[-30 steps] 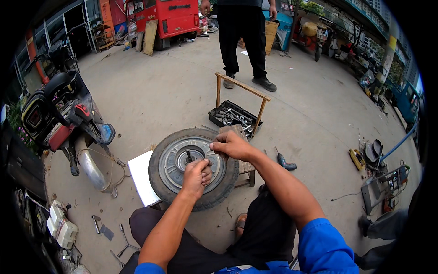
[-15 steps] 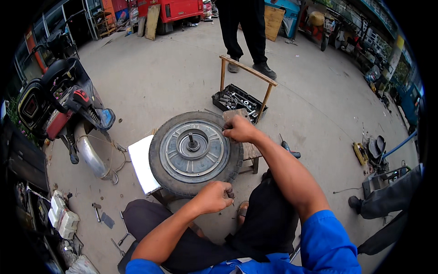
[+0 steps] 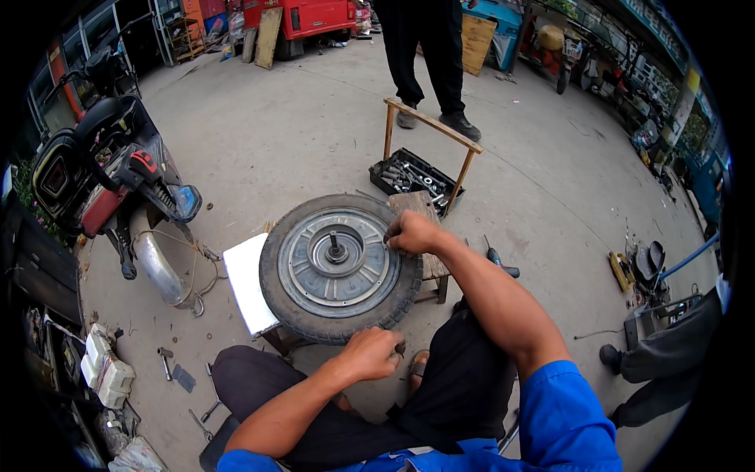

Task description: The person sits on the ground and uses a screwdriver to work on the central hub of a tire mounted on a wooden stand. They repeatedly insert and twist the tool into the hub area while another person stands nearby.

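Observation:
A wheel with a black tyre lies flat in front of me, its grey metal hub cover facing up. A threaded axle stands up from the middle of the cover. My right hand is at the cover's right edge, thumb and fingers pinched together; anything between them is too small to make out. Close to the tyre's near edge, my left hand is closed with its fingers curled in, and what it holds is hidden. Beneath the wheel are a wooden stool and a white sheet.
Beyond the wheel stands a black toolbox of sockets and metal parts, with a wooden handle frame. A person stands behind it. A power tool lies at right, a scooter stands at left, and a socket wrench lies nearby.
The whole view has shifted slightly, with the scene a little further right. My left hand has turned and its fingers are more curled. The right hand keeps its pinch at the cover's edge.

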### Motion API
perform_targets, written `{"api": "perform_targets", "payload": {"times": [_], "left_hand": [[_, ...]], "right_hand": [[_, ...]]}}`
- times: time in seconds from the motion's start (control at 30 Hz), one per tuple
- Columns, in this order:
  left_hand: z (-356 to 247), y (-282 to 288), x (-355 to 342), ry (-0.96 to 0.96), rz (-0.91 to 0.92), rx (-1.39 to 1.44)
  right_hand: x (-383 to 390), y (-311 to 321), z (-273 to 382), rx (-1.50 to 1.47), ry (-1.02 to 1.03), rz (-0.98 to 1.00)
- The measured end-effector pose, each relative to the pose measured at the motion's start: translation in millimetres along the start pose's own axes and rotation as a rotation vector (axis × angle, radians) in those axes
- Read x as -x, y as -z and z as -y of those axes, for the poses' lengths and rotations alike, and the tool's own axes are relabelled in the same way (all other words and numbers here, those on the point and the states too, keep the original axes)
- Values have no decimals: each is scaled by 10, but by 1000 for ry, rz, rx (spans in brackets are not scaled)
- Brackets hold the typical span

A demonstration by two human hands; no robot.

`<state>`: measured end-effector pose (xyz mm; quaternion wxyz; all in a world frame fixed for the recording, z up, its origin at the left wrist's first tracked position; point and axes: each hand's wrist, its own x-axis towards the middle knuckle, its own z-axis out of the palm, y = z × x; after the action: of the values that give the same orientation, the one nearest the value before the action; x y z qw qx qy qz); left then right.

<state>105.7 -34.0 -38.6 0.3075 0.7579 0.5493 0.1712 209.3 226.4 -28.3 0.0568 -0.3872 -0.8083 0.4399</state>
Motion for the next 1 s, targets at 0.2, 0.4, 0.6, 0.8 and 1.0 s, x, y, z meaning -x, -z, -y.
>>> {"api": "perform_targets", "payload": {"times": [0.2,0.4,0.6,0.8,1.0], "left_hand": [[-27,-6,-34,39,16,-5],[-34,-20,-38,53,22,-3],[-44,-12,-41,58,26,0],[-64,5,-48,60,35,-1],[-91,44,-47,78,26,5]], "right_hand": [[-29,-29,-13,61,13,-7],[-13,-42,56,151,1,-38],[-18,-78,60,314,108,-115],[-23,-127,61,350,98,-151],[-61,-178,33,443,77,-190]]}}
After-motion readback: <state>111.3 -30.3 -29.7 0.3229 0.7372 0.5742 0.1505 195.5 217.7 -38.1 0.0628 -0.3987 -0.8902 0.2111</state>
